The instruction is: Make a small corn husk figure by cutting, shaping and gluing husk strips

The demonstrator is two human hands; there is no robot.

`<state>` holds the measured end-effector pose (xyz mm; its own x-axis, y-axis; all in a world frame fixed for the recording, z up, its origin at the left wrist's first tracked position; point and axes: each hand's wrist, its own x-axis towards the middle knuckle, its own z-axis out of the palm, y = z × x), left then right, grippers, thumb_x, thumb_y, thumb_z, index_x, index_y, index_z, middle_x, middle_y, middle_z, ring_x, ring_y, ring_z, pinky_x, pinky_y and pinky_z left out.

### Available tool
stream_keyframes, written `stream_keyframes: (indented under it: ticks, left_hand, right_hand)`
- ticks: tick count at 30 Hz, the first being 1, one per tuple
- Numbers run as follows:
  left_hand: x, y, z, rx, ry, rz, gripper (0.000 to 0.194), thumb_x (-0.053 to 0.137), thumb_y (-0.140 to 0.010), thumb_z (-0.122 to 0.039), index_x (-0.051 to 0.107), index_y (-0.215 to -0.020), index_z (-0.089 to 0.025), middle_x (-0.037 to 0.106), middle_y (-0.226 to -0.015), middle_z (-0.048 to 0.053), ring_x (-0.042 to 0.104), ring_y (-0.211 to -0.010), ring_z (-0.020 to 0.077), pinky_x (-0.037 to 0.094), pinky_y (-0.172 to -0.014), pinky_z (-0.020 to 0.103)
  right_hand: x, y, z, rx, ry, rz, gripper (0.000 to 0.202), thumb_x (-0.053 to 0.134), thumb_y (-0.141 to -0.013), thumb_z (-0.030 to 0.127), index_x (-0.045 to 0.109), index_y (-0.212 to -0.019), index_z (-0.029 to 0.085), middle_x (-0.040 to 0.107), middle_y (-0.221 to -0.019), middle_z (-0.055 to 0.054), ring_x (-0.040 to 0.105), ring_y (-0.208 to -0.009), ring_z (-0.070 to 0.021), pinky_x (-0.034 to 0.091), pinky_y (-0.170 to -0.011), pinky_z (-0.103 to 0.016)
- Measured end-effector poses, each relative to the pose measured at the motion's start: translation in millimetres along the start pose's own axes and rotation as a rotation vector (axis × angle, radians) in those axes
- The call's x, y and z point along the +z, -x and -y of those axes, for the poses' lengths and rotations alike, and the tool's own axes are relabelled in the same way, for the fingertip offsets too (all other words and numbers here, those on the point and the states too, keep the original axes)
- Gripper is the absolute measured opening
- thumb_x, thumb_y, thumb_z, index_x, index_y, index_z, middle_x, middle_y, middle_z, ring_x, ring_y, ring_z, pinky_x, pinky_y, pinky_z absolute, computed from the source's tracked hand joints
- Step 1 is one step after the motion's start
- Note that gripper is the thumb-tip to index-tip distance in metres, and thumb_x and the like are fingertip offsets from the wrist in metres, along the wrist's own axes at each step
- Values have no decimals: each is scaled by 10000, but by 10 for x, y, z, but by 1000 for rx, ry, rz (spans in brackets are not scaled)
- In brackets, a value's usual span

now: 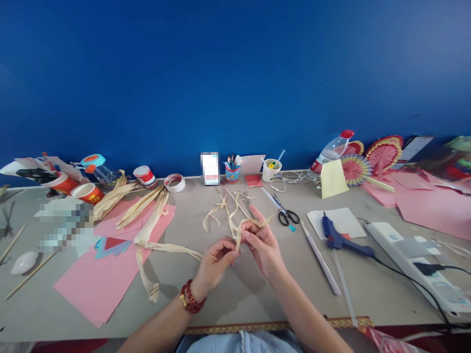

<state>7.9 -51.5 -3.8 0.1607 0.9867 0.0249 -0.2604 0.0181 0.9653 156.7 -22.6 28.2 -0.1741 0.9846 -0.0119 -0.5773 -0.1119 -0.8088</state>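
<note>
Between my two hands, above the front middle of the table, is a pale dried corn husk strip (239,237). My left hand (218,260), with a red bead bracelet (193,297) at its wrist, pinches the strip's lower end. Higher up, the fingers of my right hand (262,242) are closed on the same strip, and one end sticks out past them. Thin husk strips (216,214) lie on the table just beyond my hands. To the left, a knotted husk piece (145,240) rests partly on pink paper (99,289), one long tail reaching toward my left hand.
Black-handled scissors (288,217), a white-handled craft knife (323,262) and a blue glue gun (340,238) lie on the right, its cord running past a power strip (415,260). Along the wall stand a pen cup (231,175), a tape roll (174,183) and a plastic bottle (331,152).
</note>
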Motion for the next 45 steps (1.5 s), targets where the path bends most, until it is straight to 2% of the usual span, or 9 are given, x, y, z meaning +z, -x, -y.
stream_keyframes:
  ticks: [3, 7, 14, 17, 24, 30, 36, 45]
  left_hand:
    - [-15, -2, 22, 13, 1, -29, 247, 720, -817, -388, 648, -796, -153, 582, -848, 30, 480, -641, 93, 428, -563, 215]
    - [-43, -8, 79, 11, -10, -57, 217, 718, -824, -367, 650, -816, -161, 568, -838, 21, 476, -641, 92, 428, -561, 209]
    - [-51, 2, 79, 101, -109, 3, 195, 683, -860, -336, 652, -795, -155, 578, -850, 46, 525, -748, 139, 445, -611, 233]
    - [-44, 14, 55, 115, -149, 6, 210, 672, -870, -346, 637, -783, -158, 573, -804, 37, 519, -723, 136, 442, -626, 242]
    - [-33, 17, 52, 19, -174, 28, 276, 662, -862, -417, 599, -779, -162, 546, -738, 10, 496, -649, 120, 420, -600, 234]
    - [-31, -7, 99, -87, -135, -71, 282, 714, -803, -432, 611, -846, -173, 562, -721, -13, 478, -593, 104, 423, -571, 230]
    - [-28, -8, 85, -102, -127, -83, 259, 717, -801, -406, 630, -826, -163, 556, -691, -17, 482, -605, 106, 429, -588, 230]
    - [-45, -12, 84, -76, -46, -80, 215, 700, -831, -367, 649, -888, -167, 584, -755, -11, 491, -615, 96, 422, -598, 229]
  right_hand:
    - [17, 18, -6, 18, 2, 27, 821, 744, -803, 211, 320, -1498, 322, 640, -830, 22, 585, -700, -149, 500, -696, -302]
    - [10, 27, -39, 52, 59, 72, 864, 773, -781, 216, 312, -1505, 320, 637, -815, 30, 588, -682, -148, 486, -701, -307]
    - [-42, 7, -75, -22, 93, 22, 806, 772, -777, 199, 382, -1472, 323, 603, -768, 45, 550, -657, -136, 466, -666, -287]
    - [-67, 8, -85, -52, 108, -17, 786, 778, -768, 196, 415, -1455, 317, 592, -767, 39, 541, -685, -146, 461, -668, -287]
    - [-98, 7, -88, -120, 140, -71, 696, 776, -771, 229, 489, -1399, 315, 582, -758, 40, 539, -689, -144, 474, -704, -300]
    - [-103, -14, -99, -117, 167, -50, 644, 750, -803, 232, 504, -1392, 315, 599, -776, 33, 546, -695, -147, 480, -727, -318]
    - [-115, -36, -111, -108, 178, -64, 586, 729, -834, 230, 515, -1374, 305, 627, -792, 27, 573, -709, -142, 487, -729, -303]
    - [-76, -3, -112, -34, 205, 14, 668, 741, -826, 233, 448, -1422, 308, 630, -806, 25, 581, -728, -149, 492, -711, -299]
